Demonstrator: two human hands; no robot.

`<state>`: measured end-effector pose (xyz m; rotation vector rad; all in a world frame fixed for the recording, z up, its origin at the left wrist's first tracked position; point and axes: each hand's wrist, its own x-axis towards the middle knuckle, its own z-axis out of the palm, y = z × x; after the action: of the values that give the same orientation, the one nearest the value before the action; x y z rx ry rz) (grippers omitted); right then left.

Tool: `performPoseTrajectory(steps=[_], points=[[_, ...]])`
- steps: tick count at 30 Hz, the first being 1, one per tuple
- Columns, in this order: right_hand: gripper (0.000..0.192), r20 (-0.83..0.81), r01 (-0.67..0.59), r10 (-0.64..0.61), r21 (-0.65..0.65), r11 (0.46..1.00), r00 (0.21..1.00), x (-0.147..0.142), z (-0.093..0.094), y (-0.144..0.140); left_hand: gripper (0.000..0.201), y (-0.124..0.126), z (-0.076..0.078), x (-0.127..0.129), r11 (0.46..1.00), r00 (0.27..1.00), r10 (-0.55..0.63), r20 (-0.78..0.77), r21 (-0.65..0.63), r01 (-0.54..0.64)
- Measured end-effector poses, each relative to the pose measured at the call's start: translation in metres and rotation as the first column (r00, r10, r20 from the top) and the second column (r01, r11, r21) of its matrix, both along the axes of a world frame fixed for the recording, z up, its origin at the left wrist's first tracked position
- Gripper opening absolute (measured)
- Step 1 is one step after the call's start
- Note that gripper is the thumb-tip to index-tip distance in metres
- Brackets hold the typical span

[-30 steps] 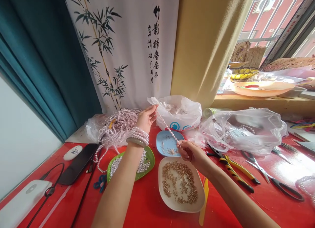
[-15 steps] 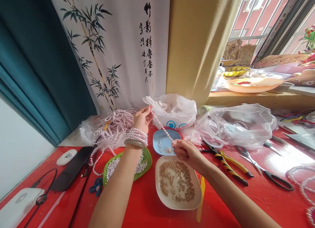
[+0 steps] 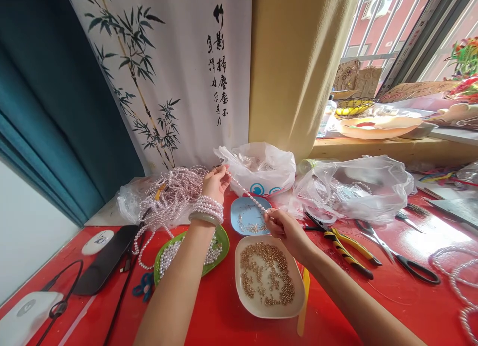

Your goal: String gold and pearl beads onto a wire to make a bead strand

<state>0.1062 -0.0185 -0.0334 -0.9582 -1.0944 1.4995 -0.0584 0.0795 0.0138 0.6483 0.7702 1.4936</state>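
A short strand of pale pink pearl beads [image 3: 247, 192] is stretched taut between my two hands above the red table [image 3: 373, 301]. My left hand [image 3: 215, 181] pinches its upper end near a heap of pearl strands [image 3: 172, 191]; pearl bracelets wrap that wrist. My right hand [image 3: 283, 225] pinches the lower end over a small blue dish [image 3: 239, 215] of fine gold findings. In front of it stands a white dish [image 3: 265, 308] with gold beads. Under my left forearm a green dish [image 3: 222, 239] holds loose pearls.
Two plastic bags [image 3: 354, 186] lie behind the dishes. Yellow-handled pliers [image 3: 345, 246] and black scissors [image 3: 403, 259] lie to the right, with pearl loops [image 3: 453, 279] at the far right. A dark phone [image 3: 106, 259] and white devices with cables are on the left. A windowsill holds trays.
The view has shifted slightly right and down. Both hands keep their hold on the strand; the left hand has lowered a little, so the strand slopes less steeply.
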Motion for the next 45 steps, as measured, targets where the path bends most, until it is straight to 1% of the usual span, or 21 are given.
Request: performPoseTrajectory(steps=[3,7,18,24,31,39,42,45], points=[[0.019,0.025,-0.028,0.027,0.01,1.0,0.999,-0.001,0.002,-0.001,0.006,-0.001,-0.001,0.002,1.0,1.0,-0.022,-0.015,-0.001,0.022],[0.015,0.048,-0.037,0.037,0.012,0.999,0.998,0.0,0.002,-0.001,0.008,-0.002,-0.002,0.005,0.999,0.999,-0.041,-0.028,-0.001,0.041],[0.023,0.118,0.048,-0.055,0.057,0.997,0.991,0.005,-0.002,0.002,0.006,0.0,-0.005,0.007,0.999,0.997,-0.053,-0.056,0.004,0.053],[0.019,0.125,-0.01,0.001,0.072,0.997,0.992,0.005,-0.003,0.004,0.004,-0.004,-0.007,0.013,0.997,0.995,-0.071,-0.071,-0.007,0.071],[0.02,0.139,0.016,-0.028,0.09,0.996,0.99,0.008,-0.007,0.006,0.005,-0.007,-0.006,0.015,0.997,0.993,-0.08,-0.09,-0.016,0.079],[0.019,0.13,-0.016,-0.003,0.143,0.99,0.991,0.007,-0.008,0.008,0.007,-0.008,-0.006,0.017,0.996,0.989,-0.094,-0.116,-0.016,0.092],[0.019,0.126,-0.008,-0.01,0.139,0.99,0.992,0.007,-0.009,0.009,0.007,-0.007,-0.007,0.016,0.996,0.989,-0.091,-0.119,-0.009,0.09],[0.024,0.131,0.007,-0.024,0.129,0.992,0.991,0.007,-0.01,0.009,0.006,-0.007,-0.007,0.015,0.996,0.989,-0.088,-0.123,0.0,0.089]])
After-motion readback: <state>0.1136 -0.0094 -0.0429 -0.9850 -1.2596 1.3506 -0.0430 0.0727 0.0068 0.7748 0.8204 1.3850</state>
